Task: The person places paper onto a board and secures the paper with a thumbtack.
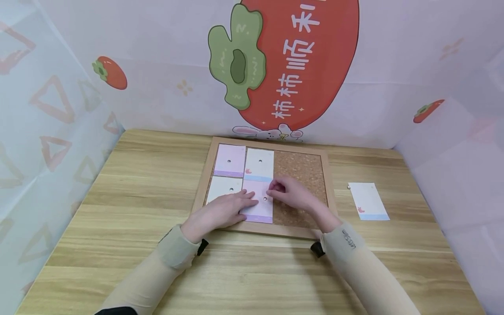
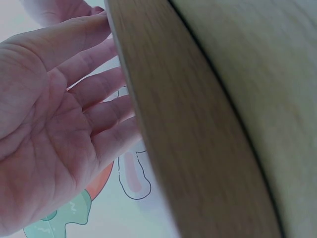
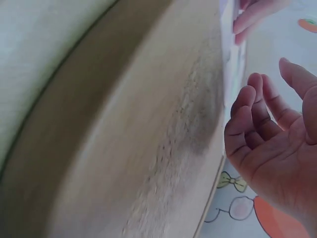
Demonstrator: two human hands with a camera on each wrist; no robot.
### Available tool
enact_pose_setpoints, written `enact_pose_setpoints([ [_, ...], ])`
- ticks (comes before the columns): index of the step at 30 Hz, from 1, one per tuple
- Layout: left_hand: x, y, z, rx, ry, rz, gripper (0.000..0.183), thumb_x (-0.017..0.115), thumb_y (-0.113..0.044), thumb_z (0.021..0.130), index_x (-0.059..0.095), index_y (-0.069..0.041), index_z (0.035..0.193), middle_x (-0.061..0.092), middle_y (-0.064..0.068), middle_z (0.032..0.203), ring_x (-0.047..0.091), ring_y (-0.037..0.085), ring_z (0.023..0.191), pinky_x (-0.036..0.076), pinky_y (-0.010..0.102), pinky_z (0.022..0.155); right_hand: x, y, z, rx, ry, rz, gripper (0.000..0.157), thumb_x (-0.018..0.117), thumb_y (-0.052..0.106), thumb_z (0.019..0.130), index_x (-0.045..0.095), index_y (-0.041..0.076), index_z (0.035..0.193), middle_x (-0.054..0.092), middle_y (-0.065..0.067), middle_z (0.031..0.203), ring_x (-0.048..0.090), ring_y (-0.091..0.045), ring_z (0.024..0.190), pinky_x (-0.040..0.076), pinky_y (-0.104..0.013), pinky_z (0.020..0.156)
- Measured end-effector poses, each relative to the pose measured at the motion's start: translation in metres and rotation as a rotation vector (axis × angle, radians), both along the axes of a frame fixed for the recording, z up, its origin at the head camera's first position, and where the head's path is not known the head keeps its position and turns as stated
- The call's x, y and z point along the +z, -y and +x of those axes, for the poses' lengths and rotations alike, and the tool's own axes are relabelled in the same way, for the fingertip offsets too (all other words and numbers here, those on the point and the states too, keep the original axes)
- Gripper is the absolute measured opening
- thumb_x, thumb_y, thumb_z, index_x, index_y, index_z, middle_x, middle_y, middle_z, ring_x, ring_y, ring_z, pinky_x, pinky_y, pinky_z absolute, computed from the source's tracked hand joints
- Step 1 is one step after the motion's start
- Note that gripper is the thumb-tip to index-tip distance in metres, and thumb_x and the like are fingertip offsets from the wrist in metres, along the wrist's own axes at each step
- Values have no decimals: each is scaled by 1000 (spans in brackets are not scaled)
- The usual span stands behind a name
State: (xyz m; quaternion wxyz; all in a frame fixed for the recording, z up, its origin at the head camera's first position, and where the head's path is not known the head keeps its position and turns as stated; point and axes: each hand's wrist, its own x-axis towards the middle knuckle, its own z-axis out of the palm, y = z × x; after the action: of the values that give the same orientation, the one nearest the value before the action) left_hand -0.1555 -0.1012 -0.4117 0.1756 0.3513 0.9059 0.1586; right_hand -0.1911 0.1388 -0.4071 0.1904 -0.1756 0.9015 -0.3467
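Note:
My left hand point(image 1: 228, 209) rests its spread, fairly straight fingers on a pink card point(image 1: 257, 211) with a purple bottom strip, lying in the lower middle of a framed cork board point(image 1: 301, 175). A small silver pushpin point(image 1: 265, 198) stands in that card. Beside the pin, over the card's right edge, is my right hand point(image 1: 293, 192). Its fingers are loosely bent, with the thumb apart from them and nothing held, as the right wrist view shows of the same hand point(image 3: 277, 134). In the left wrist view the left fingers point(image 2: 106, 94) reach over the wooden frame point(image 2: 173, 114).
Above sit a pinned pink card point(image 1: 229, 168) and a pinned white card point(image 1: 257, 168); another white card point(image 1: 222, 188) is partly under the left hand. Bare cork shows at right. A loose white card point(image 1: 370, 201) with a pin point(image 1: 348, 187) at its corner lies on the table point(image 1: 252, 271).

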Motion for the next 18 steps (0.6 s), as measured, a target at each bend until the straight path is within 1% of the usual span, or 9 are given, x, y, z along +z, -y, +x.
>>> enact_pose_setpoints([
  [3,0,0,0,0,-1,5,51,69,-16,94,55,-11,143,44,9,157,40,30,147,37,48,118,5,-10,9,-26,-10,-56,15,64,25,98,67,11,102,64,-3,89,54,-16,81,48,-28,71],
  [10,0,-1,1,-7,-13,8,51,69,-15,94,56,-10,143,45,10,156,40,31,147,37,48,119,16,-45,30,-52,-135,-99,14,65,19,97,68,7,105,70,-5,94,60,-14,85,54,-28,76],
  [13,0,0,2,-10,-19,12,50,69,-19,95,56,-9,142,45,11,156,40,31,147,37,48,119,18,-64,40,-78,-174,-84,16,65,19,97,67,6,107,70,-5,96,61,-13,87,54,-28,76],
  [18,2,-1,3,2,-1,11,54,67,-32,96,55,-9,143,44,11,157,39,31,148,36,48,119,16,-96,52,-134,-208,-31,17,65,22,98,66,7,108,71,-5,97,61,-13,89,53,-27,73],
])
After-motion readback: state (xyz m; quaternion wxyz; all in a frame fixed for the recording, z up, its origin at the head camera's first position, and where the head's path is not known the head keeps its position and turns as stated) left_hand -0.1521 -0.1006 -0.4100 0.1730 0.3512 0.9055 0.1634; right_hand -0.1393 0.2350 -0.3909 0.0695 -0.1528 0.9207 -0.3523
